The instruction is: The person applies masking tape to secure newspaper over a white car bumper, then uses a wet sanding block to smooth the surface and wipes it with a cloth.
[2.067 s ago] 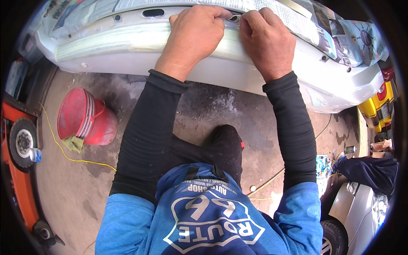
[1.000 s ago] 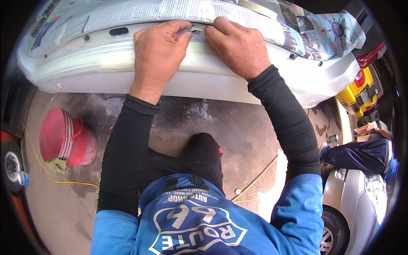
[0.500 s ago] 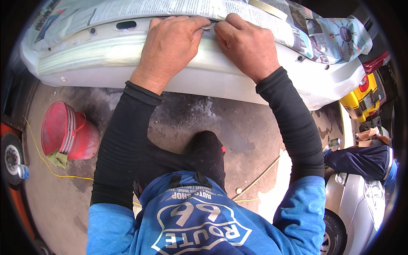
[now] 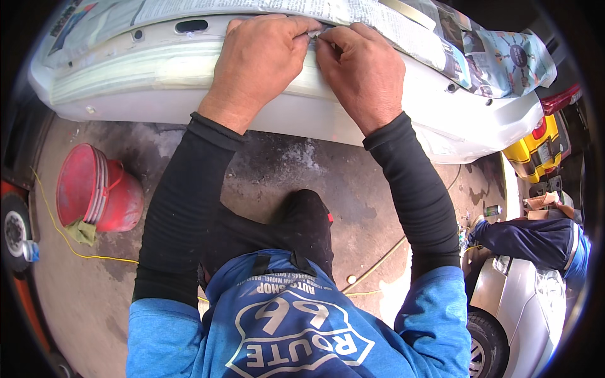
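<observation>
Wheel [image 4: 15, 232]: seen at the left rim of the view, partly lost in shadow.
Red bucket [image 4: 123, 203]: set on the floor [image 4: 378, 189] at left, with a greenish cloth [image 4: 80, 233] draped at its near edge; a yellow cord [image 4: 104, 257] is run just beside it.
White bumper [image 4: 296, 120]: stretched across the far side from left to right, pierced by a dark oval slot [image 4: 191, 26] and smaller holes; its face is crossed by a pale band [image 4: 138, 75].
Newspaper [image 4: 170, 11]: laid along the bumper's far edge, bunched at its right end.
Left hand [image 4: 261, 66]: rested over the bumper's middle, index finger and thumb bent toward the newspaper's near edge; whether anything is grasped cannot be told.
Pale scrap [image 4: 313, 34]: shown between the two hands' fingertips, at the paper's edge; its kind cannot be made out.
Right hand [image 4: 365, 75]: fingers curled, thumb and forefinger brought together beside the scrap; whether it is pinched cannot be told.
Silver car [image 4: 504, 305]: placed at near right, with a person's dark-trousered leg [image 4: 529, 239] just beyond it.
Yellow vehicle [image 4: 535, 148]: parked at far right.
</observation>
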Action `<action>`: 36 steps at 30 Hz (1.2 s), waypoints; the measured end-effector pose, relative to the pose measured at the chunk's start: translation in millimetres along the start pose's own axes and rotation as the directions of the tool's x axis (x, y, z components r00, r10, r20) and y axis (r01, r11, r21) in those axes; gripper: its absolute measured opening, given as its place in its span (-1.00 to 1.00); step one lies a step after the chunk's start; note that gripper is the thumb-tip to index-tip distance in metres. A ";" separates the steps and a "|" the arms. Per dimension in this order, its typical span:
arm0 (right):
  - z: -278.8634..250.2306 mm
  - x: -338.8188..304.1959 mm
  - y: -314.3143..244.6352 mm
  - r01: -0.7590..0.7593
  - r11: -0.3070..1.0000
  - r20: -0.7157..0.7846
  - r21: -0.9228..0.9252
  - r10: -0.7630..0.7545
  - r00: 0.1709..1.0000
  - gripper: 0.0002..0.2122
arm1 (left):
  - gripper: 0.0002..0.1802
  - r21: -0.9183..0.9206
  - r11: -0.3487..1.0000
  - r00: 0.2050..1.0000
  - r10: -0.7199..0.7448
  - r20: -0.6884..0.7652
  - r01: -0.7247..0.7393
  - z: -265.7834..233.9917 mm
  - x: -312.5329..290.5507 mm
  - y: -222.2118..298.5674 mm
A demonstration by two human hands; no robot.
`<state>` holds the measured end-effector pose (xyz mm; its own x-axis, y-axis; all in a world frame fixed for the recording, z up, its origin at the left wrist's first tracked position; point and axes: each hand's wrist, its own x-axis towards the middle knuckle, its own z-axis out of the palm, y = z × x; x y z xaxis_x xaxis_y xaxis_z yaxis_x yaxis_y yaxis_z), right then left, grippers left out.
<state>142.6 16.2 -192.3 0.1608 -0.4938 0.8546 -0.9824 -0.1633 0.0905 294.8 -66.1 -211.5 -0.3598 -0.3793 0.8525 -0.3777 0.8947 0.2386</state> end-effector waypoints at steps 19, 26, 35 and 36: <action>-11.7 0.1 2.0 -0.467 0.820 0.352 0.330 0.353 0.867 -0.75 | -0.79 0.063 0.983 0.982 -0.166 -0.086 0.172 -1.5 -7.9 16.6; -13.0 2.8 12.8 -0.380 0.846 0.388 0.374 0.229 0.893 -0.71 | -0.78 0.145 0.965 0.970 -0.198 -0.141 0.218 7.5 -5.1 30.0; -13.4 1.5 11.2 -0.368 0.872 0.349 0.322 0.252 0.903 -0.73 | -0.86 0.172 0.947 0.949 -0.232 -0.213 0.270 17.4 -4.6 30.8; -13.0 0.8 11.3 -0.347 0.879 0.334 0.326 0.237 0.912 -0.73 | -0.85 0.201 0.948 0.954 -0.203 -0.223 0.248 18.0 -3.6 30.2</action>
<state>130.4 25.1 -183.9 -0.0540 -0.7747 0.6300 -0.8888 -0.2503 -0.3839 269.4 -42.0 -215.7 -0.0764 -0.4903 0.8682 -0.6189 0.7060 0.3442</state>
